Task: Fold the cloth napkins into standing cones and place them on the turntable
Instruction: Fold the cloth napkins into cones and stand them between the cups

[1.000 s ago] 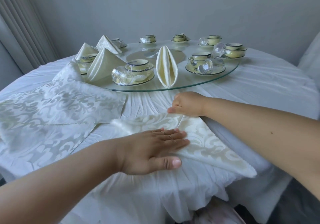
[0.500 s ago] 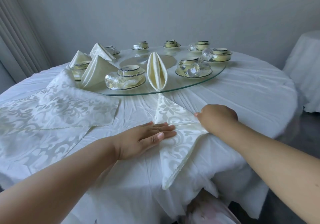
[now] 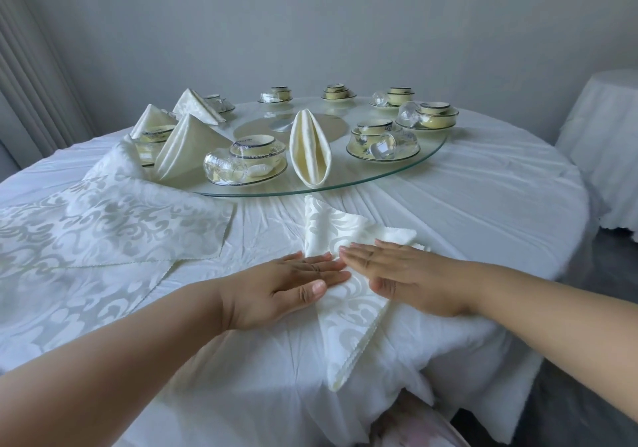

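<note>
Both forearms reach forward over the desk [image 3: 483, 187], converging. The left hand [image 3: 290, 291] and right hand [image 3: 404, 274] lie flat, fingers straight and together, palms pressing the folded napkin [image 3: 348, 312], gripping nothing. The napkin lies at the near desk edge, its lower point hanging over, just before the turntable [image 3: 407, 163].

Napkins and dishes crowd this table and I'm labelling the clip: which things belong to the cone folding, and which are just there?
Part of the job:
- napkin being folded, pressed flat by left hand and right hand
- flat napkins
- folded napkins
- glass turntable

Just there:
- bowl sets
- upturned glasses
- second draped table
</note>
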A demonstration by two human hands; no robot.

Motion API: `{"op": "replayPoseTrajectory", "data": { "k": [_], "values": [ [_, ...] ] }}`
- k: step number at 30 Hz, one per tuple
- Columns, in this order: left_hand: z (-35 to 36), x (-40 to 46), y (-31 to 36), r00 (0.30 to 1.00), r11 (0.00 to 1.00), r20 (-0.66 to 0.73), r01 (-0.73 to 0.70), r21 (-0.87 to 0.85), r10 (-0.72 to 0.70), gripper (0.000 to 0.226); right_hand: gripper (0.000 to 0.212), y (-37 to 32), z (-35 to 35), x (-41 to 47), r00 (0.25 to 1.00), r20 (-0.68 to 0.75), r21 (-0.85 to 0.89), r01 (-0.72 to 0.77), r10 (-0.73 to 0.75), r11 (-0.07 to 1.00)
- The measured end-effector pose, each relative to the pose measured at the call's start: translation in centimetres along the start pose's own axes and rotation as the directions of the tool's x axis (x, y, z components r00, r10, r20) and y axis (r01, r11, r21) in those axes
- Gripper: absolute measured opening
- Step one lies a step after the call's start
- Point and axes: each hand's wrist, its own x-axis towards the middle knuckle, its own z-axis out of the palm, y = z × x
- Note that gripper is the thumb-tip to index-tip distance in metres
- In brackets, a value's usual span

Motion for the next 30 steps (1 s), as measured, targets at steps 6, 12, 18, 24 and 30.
{"op": "replayPoseTrajectory", "data": {
  "k": [6,12,18,24,30],
  "values": [
    [-1.4,0.1,0.6,0.988,0.997,0.157,0.019,-0.074,-0.007,0.053,0.100,0.1,-0.4,0.1,1.000,0.012,0.109,-0.005,0.004,0.994],
    [-1.8,0.3,0.5,0.982,0.999,0.183,0.044,-0.016,-0.040,0.061,0.088,-0.6,-0.8,-0.1,0.998,0.027,0.182,-0.056,0.052,0.982],
    [-1.3,0.8,0.0,0.997,0.999,0.070,-0.029,-0.016,0.030,0.043,0.071,-0.8,-1.2,-0.3,0.994,0.070,0.265,-0.103,0.087,0.959],
    [-0.1,0.5,-0.6,0.988,0.993,-0.133,-0.087,-0.076,0.076,0.028,0.088,-0.3,-1.5,-0.4,0.991,0.083,0.453,-0.135,0.109,0.881],
    [-1.3,0.5,-0.1,0.998,0.986,0.008,-0.056,-0.159,0.058,0.041,0.081,-0.3,-1.5,-0.5,0.987,0.101,0.479,-0.160,0.127,0.863]
  ]
}}
